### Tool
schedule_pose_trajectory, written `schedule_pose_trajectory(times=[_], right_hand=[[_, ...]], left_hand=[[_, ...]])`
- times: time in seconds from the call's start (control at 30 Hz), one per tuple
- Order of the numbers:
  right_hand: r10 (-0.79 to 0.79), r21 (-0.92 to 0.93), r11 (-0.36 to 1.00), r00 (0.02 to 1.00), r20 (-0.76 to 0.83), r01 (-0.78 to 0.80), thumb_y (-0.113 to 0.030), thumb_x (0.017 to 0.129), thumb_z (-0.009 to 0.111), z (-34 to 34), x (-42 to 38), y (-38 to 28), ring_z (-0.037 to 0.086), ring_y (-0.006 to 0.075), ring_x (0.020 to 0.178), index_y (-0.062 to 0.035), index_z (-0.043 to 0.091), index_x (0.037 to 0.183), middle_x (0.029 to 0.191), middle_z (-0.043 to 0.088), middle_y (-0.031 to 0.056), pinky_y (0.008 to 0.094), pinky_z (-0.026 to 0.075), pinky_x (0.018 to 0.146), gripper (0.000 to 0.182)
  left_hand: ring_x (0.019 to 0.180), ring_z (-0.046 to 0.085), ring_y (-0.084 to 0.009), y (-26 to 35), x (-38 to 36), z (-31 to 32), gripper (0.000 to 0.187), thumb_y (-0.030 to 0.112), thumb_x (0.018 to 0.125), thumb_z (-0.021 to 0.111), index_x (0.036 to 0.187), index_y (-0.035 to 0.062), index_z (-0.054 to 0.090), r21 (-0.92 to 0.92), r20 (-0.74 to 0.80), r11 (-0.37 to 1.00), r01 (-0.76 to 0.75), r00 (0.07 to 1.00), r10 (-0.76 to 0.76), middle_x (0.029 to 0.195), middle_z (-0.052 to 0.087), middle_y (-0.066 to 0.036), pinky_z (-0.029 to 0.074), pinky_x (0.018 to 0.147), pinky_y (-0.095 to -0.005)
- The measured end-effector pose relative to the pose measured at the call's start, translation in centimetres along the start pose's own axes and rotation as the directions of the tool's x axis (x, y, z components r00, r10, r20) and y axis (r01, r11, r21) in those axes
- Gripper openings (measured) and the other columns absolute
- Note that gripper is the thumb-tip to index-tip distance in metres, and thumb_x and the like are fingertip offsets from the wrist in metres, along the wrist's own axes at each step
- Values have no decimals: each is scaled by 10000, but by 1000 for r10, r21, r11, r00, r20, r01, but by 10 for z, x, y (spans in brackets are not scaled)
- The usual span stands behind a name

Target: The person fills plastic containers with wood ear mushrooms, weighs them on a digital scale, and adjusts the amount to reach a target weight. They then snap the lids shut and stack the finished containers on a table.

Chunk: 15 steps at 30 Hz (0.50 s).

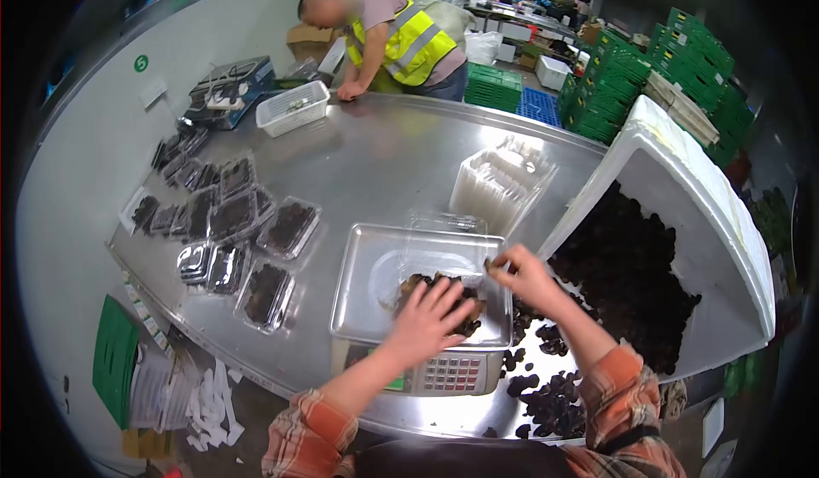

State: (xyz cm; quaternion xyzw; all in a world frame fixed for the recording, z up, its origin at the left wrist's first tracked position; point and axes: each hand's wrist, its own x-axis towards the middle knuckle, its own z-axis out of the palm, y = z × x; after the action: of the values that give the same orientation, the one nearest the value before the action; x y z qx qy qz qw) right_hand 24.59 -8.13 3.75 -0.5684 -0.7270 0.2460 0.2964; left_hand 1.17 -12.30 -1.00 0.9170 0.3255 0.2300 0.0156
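Note:
My left hand (428, 317) lies with fingers spread over a heap of dark brown, curled pieces that look like wood ear mushrooms (418, 284). The heap sits in a clear plastic tub on the steel pan (358, 307) of a digital scale (452, 374); the lid (444, 230) stands open at the back. At the pan's right edge, my right hand (519, 275) is closed in a pinch on a small mushroom piece (490, 265). Loose mushrooms (554, 401) lie on the metal table beneath my right forearm.
On the right, a tipped white foam box (682, 179) holds a large mushroom pile (623, 273). Nested clear tubs (499, 183) stand behind the scale. Filled tubs (235, 213) cover the table's left. A person in a yellow vest (418, 47) leans over the far edge near a white basket (294, 109).

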Motion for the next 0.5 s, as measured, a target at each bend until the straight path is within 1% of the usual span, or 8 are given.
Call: schedule_pose_trajectory(times=[0.07,0.17,0.2,0.27,0.33,0.37,0.47,0.5], right_hand=[[11,-81,997,998,55,-6,-195,752,678,16,-14,3,581,282,784,-47,653,899,889,568,150,349,474,730,210],[23,1,1000,996,82,-23,-228,796,663,38,-26,1,577,305,842,-11,596,1040,904,568,169,360,464,764,334],[14,37,999,1000,11,-15,-250,834,630,40,-26,-1,587,272,785,20,559,1050,857,589,153,343,467,738,353],[225,238,952,969,-107,-194,-266,859,602,39,-23,8,582,228,717,20,559,1010,815,598,132,326,468,686,327],[395,382,867,908,-140,-319,-298,898,549,36,-20,26,548,145,604,14,553,954,751,603,97,292,454,588,317],[412,393,860,897,-158,-325,-301,899,548,34,-18,34,530,128,571,15,553,958,734,586,83,281,442,540,321],[442,431,839,878,-183,-333,-284,900,546,23,-22,51,499,99,536,-13,559,952,697,560,39,254,417,491,277],[449,450,828,877,-173,-335,-279,901,545,21,-24,56,487,86,524,-25,561,953,684,550,24,243,406,470,260]], left_hand=[[1278,324,-334,-22,20,7,658,476,761,619,1319,185,427,-2,34,996,93,995,-93,1395,339,-135,243,1034,-522],[1270,319,-362,-46,33,12,645,461,814,581,1314,89,415,-69,-127,941,331,933,-337,1364,345,-190,250,1040,-494],[1257,332,-366,-56,33,15,614,443,838,554,1304,66,418,-162,-179,897,412,882,-437,1352,355,-200,263,1035,-476],[1231,359,-374,-74,32,18,560,408,886,500,1284,21,424,-354,-244,766,537,737,-630,1330,374,-221,289,1025,-441],[1184,404,-360,-94,26,12,499,365,918,456,1257,0,437,-482,-174,618,620,624,-762,1277,411,-228,318,1001,-411],[1161,427,-353,-103,24,8,471,344,934,434,1243,-11,443,-540,-126,530,654,560,-819,1251,429,-231,333,990,-396],[1046,501,-312,-128,8,3,429,340,959,389,1177,-18,480,-666,-304,532,522,462,-833,1134,503,-208,381,928,-373],[1020,510,-296,-136,1,0,426,342,962,382,1161,-19,485,-690,-299,519,504,454,-839,1106,518,-197,391,910,-365]])
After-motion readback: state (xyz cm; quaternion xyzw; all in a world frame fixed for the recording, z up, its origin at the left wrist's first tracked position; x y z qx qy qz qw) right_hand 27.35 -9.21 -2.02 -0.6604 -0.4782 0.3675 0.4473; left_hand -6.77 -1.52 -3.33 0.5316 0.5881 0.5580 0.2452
